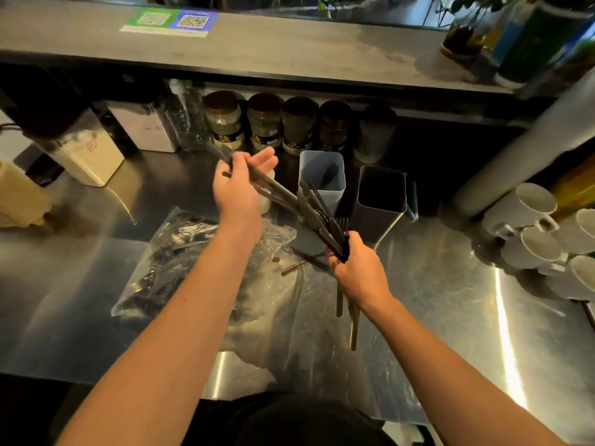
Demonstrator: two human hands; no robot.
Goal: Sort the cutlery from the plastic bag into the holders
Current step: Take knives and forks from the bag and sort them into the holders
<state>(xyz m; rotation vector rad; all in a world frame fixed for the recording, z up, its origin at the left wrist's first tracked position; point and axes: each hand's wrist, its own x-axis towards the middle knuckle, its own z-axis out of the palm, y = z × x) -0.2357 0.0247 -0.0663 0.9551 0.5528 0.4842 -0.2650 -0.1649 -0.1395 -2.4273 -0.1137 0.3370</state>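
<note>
My right hand (357, 268) grips a bundle of dark cutlery (325, 220), with knife blades and fork tines sticking up and gold handles hanging below the fist. My left hand (238, 188) holds one dark piece of cutlery (273, 188) that slants from upper left down toward the bundle; its fingers are partly stretched out. A clear plastic bag (180, 265) with more dark cutlery lies on the steel counter under my left forearm. Two square holders stand behind my hands: a light grey holder (322, 162) and a dark holder (383, 201).
Jars (260, 123) line the counter's back under a raised shelf (289, 49). White mugs (534, 233) are stacked at the right, beside a leaning pale tube (528, 152). Boxes and containers (87, 156) stand at the left. One loose piece of cutlery (294, 268) lies by the bag.
</note>
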